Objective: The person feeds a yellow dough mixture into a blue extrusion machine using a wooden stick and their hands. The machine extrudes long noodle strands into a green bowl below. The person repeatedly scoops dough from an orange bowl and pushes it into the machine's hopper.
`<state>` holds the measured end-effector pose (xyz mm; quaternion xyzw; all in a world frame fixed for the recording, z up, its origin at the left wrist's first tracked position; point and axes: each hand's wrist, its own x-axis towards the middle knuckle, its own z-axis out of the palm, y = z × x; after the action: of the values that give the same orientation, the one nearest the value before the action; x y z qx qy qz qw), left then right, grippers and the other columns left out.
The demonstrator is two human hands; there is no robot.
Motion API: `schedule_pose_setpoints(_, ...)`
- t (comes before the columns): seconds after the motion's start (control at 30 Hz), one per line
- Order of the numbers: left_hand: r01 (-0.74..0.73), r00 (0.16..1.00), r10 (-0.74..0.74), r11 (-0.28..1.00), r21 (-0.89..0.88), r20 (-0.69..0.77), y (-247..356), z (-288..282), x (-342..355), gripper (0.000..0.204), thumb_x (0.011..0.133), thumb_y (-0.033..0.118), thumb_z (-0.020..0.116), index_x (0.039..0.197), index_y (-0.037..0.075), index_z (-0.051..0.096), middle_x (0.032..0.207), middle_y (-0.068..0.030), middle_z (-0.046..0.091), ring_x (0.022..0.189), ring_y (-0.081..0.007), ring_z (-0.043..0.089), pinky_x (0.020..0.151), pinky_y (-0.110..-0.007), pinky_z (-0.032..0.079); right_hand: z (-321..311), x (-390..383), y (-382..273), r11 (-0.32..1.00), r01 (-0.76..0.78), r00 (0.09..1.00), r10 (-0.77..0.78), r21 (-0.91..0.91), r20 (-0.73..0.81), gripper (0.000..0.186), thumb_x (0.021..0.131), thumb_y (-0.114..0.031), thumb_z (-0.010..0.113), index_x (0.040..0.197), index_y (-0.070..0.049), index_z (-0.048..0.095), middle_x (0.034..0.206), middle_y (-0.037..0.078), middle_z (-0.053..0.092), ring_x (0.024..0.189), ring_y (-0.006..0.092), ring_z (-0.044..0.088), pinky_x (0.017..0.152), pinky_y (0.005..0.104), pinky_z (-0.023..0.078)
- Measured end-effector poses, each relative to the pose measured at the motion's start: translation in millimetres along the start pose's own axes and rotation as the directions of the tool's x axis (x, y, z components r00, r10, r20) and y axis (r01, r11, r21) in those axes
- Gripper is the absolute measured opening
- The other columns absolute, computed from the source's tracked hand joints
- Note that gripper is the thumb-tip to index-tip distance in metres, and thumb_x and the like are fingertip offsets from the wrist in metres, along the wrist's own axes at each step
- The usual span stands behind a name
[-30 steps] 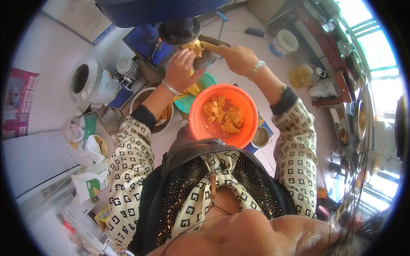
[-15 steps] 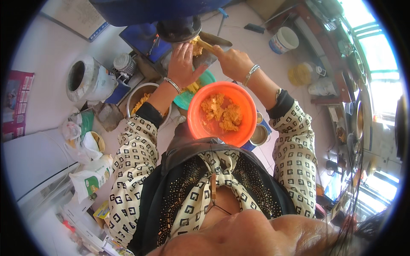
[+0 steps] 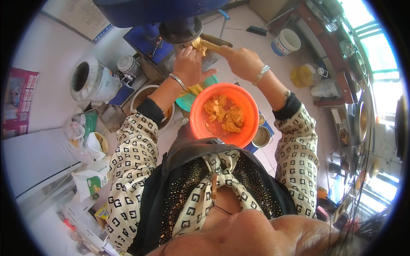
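One right hand (image 3: 244,63), fingers tight round stick (image 3: 212,47); left hand (image 3: 188,66), fingers outstretched by dough (image 3: 199,48).

Blue machine (image 3: 153,10): top cut off by upper edge. Green basin (image 3: 185,103): partly hidden by orange basin (image 3: 248,102). Pot (image 3: 142,95): partly covered by left arm (image 3: 164,94). Stick (image 3: 211,46): grip end hidden in right hand (image 3: 244,63).

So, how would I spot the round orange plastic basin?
From the large blue machine up top, look down to mid-picture. There sits the orange basin, holding crumbly golden lumps; its colour separates it from the green plastic basin beside it.
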<state>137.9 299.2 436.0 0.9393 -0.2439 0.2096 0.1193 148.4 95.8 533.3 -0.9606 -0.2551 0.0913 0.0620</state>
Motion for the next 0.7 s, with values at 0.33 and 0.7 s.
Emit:
schedule_pose_setpoints(0.33, -0.076, 0.992, 0.072, 0.997, -0.034, -0.101, 4.4, 8.4, -3.3, 0.070, 0.075, 0.061, 0.065, 0.099, -0.004, 0.062, 0.097, -0.0217, 0.063, 0.101, -0.0357, 0.057, 0.096, -0.043, 0.041, 25.8, 32.3, -4.4, 0.999, 0.032, 0.999, -0.032, 0.044, -0.012, 0.036, 0.082, -0.010, 0.055, 0.117, -0.006, 0.053, 0.091, 0.017, 0.069, 0.088, 0.0351, 0.067, 0.072, 0.0451, 0.054)
schedule_pose_setpoints(0.7, -0.160, 0.983, 0.157, 0.987, -0.020, -0.098, 11.7, -3.3, -28.0, 0.070, 0.081, 0.054, 0.064, 0.110, -0.009, 0.057, 0.112, -0.0253, 0.059, 0.110, -0.0383, 0.055, 0.103, -0.047, 0.037, -1.8, -36.1, 2.0, 0.997, 0.029, 1.000, -0.030, -0.068, -0.007, 0.046, 0.085, -0.009, 0.051, 0.131, -0.010, 0.044, 0.077, 0.017, 0.067, 0.073, 0.0337, 0.068, 0.063, 0.0440, 0.054)
